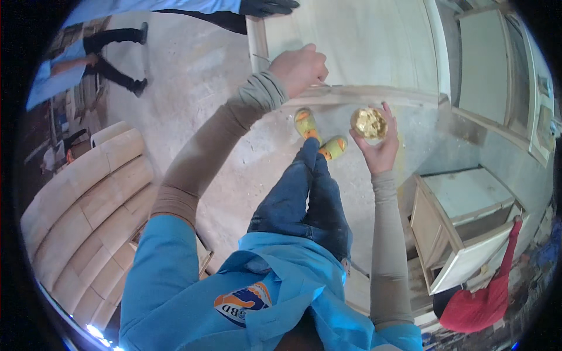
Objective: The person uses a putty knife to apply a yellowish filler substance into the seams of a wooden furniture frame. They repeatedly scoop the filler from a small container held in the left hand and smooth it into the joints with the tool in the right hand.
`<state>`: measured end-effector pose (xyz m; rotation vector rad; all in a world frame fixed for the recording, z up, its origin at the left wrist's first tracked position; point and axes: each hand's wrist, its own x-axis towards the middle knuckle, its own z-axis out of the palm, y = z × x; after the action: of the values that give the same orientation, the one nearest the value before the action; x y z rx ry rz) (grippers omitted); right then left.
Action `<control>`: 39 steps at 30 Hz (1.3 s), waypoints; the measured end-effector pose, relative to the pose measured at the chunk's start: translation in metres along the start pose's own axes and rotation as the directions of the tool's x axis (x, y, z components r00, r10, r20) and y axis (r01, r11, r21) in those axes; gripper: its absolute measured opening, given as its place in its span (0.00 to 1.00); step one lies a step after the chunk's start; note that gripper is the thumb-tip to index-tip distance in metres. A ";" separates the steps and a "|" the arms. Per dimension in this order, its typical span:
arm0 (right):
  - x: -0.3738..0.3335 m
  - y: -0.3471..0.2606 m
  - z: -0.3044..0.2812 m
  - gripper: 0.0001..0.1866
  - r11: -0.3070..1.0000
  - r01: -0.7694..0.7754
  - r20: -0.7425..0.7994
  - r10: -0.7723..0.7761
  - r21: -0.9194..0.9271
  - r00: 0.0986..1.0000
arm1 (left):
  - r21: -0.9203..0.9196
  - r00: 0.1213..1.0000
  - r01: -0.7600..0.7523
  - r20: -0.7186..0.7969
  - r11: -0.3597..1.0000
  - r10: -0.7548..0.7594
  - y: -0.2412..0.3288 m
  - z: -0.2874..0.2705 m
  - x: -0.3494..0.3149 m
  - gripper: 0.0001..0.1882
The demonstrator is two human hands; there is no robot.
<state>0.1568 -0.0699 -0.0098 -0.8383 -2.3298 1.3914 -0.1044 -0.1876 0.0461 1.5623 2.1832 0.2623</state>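
Bowl (361, 118), smeared yellow inside, sits gripped in my right hand (381, 151), just off the panel's (363, 44) near edge; my left hand (300, 69) curls over its near left corner, apparently round a thin tool (325, 85).

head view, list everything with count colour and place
round container: 1, golden inside, in the right hand
thin tool: 1, colour unclear, in the left hand
wooden panel: 1, pale, top centre
wooden cabinet: 1, pale, lower right
framed panel: 1, pale, upper right
curved wooden pieces: several, tan, left
floor: 1, grey, centre
worker's gloved hand: 1, dark, top edge
person in dark trousers: 1, blue top, upper left
person in red: 1, red, lower right
slippers: 2, yellow, centre
jeans: 1, blue, lower centre
shirt: 1, bright blue, bottom
left hand: 1, bare, top centre
right hand: 1, bare, right of centre
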 end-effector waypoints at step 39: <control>-0.034 -0.025 0.005 0.37 0.990 -0.047 -0.057 0.054 0.130 0.997 | 0.124 0.976 -0.202 -0.051 0.972 0.210 0.108 -0.003 -0.016 0.06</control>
<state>0.1726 -0.1031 0.0113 -0.8941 -2.1620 1.4977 -0.0098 -0.1655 0.0961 1.8745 2.1189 0.2540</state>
